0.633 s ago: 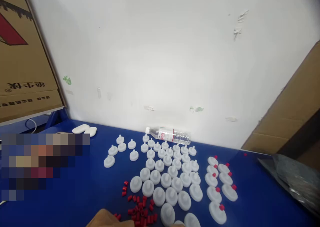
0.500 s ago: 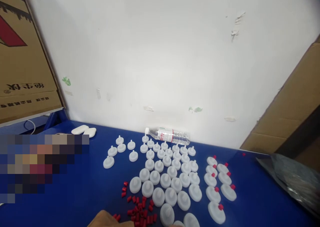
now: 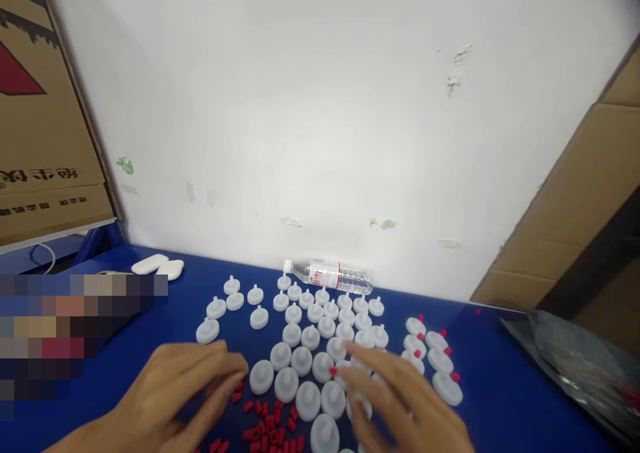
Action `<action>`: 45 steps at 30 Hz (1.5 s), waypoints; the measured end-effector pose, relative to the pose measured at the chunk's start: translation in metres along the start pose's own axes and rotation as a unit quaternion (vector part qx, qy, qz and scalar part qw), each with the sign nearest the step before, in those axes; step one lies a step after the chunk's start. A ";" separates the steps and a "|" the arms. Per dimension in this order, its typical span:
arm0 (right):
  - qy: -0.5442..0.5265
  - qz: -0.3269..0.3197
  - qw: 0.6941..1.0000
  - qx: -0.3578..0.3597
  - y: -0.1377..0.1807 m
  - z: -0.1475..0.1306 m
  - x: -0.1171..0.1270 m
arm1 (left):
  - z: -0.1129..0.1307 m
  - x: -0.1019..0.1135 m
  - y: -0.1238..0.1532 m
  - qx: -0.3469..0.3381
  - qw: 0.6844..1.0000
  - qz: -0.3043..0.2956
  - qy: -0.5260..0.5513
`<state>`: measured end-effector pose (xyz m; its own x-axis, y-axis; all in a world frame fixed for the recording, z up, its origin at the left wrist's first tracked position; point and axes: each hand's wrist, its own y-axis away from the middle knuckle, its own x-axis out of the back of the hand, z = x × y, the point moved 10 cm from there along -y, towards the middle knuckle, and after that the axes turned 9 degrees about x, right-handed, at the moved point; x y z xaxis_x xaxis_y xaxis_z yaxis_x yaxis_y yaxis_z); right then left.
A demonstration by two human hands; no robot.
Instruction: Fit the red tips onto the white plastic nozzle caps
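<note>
Several white disc parts with stubs lie in rows on the blue table. A loose heap of small red caps lies in front of them. To the right, a few discs with red caps fitted form two short columns. My left hand reaches in low on the left, fingers stretched out, tips just left of the red caps. My right hand hovers over the near discs, its fingers pinched on a white disc with a red cap at its tip; it is smeared by motion.
A clear water bottle lies along the white wall behind the discs. Two white oval objects sit at the back left. Cardboard boxes stand at left and right. A dark plastic bag lies at the right.
Both hands have come up into view from the bottom edge over the caps and discs. The camera has tilted slightly, shifting the scene down and left.
</note>
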<state>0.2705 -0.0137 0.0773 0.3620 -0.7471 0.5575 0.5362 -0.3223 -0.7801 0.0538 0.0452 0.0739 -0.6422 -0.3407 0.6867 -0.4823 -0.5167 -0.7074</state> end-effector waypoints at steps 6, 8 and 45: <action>0.047 -0.010 0.993 -0.106 0.024 0.081 0.000 | -0.046 -0.029 -0.015 0.086 0.992 -0.092 0.000; 0.047 -0.034 0.987 -0.153 0.035 0.100 -0.006 | -0.048 -0.040 -0.014 0.090 0.987 -0.131 0.003; 0.007 -0.152 0.958 -0.242 0.080 0.144 -0.040 | -0.042 -0.071 0.002 0.042 0.954 -0.292 0.056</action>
<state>0.4087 0.0748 0.0338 0.2330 -0.5829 0.7784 0.1976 -0.7554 -0.6248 0.0738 0.1014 0.0164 -0.3408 0.1076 0.9340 -0.7311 -0.6549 -0.1913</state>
